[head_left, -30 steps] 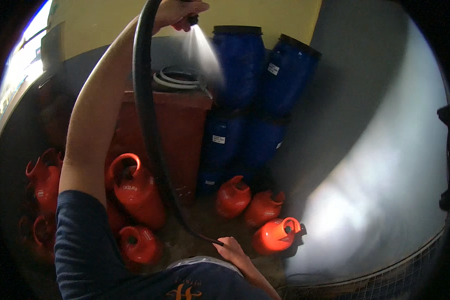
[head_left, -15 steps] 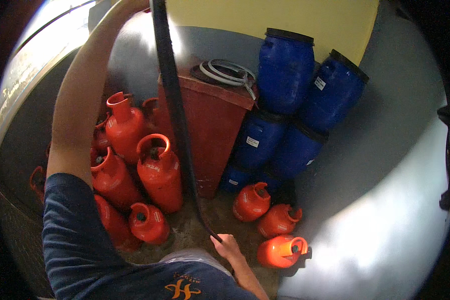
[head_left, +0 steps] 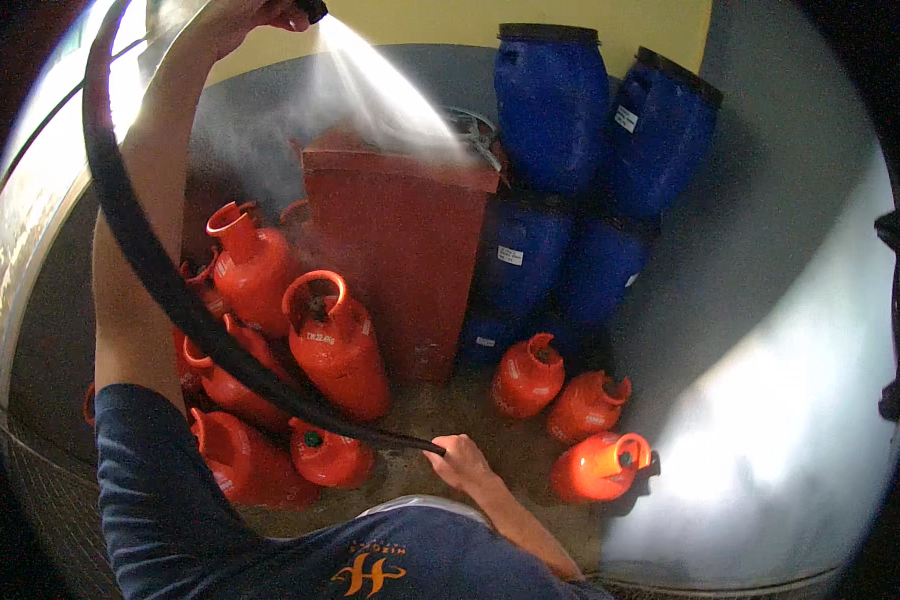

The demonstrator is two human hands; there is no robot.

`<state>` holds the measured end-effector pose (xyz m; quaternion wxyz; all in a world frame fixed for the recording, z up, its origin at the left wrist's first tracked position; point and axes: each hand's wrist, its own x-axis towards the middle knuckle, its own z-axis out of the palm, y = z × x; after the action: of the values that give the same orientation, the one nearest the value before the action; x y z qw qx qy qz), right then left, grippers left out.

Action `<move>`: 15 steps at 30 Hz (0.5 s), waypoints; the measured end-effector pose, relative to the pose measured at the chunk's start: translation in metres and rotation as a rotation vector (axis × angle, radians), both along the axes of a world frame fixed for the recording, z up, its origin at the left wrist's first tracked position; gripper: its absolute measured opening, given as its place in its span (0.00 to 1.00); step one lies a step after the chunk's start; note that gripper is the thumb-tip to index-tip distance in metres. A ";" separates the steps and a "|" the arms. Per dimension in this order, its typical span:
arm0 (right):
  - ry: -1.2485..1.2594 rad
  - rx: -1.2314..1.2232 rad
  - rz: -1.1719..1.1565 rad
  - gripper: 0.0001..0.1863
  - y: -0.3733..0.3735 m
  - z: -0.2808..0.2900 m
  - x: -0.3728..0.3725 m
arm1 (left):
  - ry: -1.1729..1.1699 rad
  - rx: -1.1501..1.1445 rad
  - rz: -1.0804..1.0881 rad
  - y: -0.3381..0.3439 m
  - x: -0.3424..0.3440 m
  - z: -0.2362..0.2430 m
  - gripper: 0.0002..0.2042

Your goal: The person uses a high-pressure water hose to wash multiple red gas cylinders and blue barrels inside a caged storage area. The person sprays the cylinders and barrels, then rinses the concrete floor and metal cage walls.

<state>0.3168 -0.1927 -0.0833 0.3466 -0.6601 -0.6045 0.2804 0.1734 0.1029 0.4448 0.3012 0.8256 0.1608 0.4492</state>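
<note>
My left hand [head_left: 238,22] is raised at the upper left, its fingers closed around a black hose nozzle [head_left: 312,10]. A white water spray [head_left: 395,85] fans out of the nozzle onto the top of a red box-like cabinet [head_left: 395,260]. There it partly veils a coil of pale tubing [head_left: 473,130]. From above the frame the black hose [head_left: 185,310] bows down in front of my left arm to my right hand [head_left: 460,462]. That hand is wrapped around the hose low down in front of my body.
Several orange-red gas cylinders [head_left: 340,350] crowd the floor left of the cabinet. More cylinders [head_left: 528,376] stand in a row to the right. Blue drums with black lids [head_left: 550,115] are stacked behind, against the wall. A grey wall [head_left: 770,330] curves along the right.
The hose has swung from a nearly straight line into a wide bow at the left. My left hand and nozzle have come into view, with the spray now reaching the cabinet top.
</note>
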 end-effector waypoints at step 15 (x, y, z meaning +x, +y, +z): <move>-0.073 -0.117 0.105 0.14 -0.003 -0.089 -0.001 | 0.263 -0.128 0.122 0.089 -0.036 -0.118 0.17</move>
<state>0.3154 -0.1957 -0.1718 0.2700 -0.6566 -0.6329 0.3088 0.1374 0.1917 0.3264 0.3017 0.8452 0.2769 0.3435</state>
